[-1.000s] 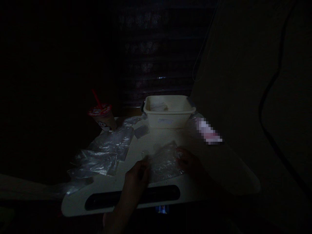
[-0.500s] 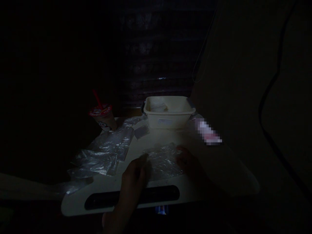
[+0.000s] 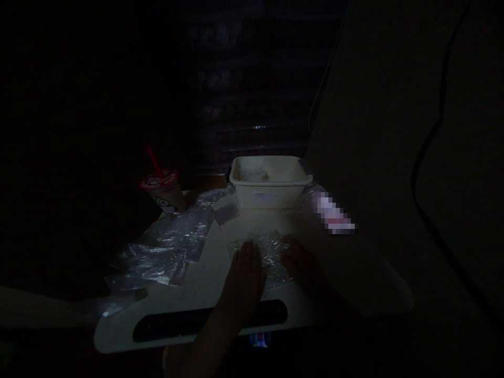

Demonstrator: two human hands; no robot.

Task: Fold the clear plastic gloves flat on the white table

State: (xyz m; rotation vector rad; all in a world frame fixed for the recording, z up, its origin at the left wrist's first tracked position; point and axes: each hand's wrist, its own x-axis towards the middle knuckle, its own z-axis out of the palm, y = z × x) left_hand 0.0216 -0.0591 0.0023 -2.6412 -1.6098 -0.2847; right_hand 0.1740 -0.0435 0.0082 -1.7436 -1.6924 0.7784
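Note:
A crinkled clear plastic bag (image 3: 271, 257) lies on the white tabletop in front of me. My left hand (image 3: 247, 268) rests flat on its left part, palm down and fingers stretched forward. At the bag's right edge is my right hand (image 3: 297, 260), dim in shadow, its bent fingers spread on the plastic and its thumb hidden. Beyond the bag stands a cream plastic bin (image 3: 271, 194) with grey side clips; something pale and clear lies inside it. More clear plastic bags (image 3: 157, 262) are spread along the table's left side.
A lidded drink cup (image 3: 167, 197) with a red straw stands at the back left. A small grey flat piece (image 3: 226, 214) lies near the bin. On the right is a blurred pink and white item (image 3: 334, 215). A black slot (image 3: 173, 324) runs along the front edge of the table (image 3: 354, 294).
My left hand has moved right and forward from beside the bag onto it, its fingers now laid out flat. My right hand stays at the bag's right edge.

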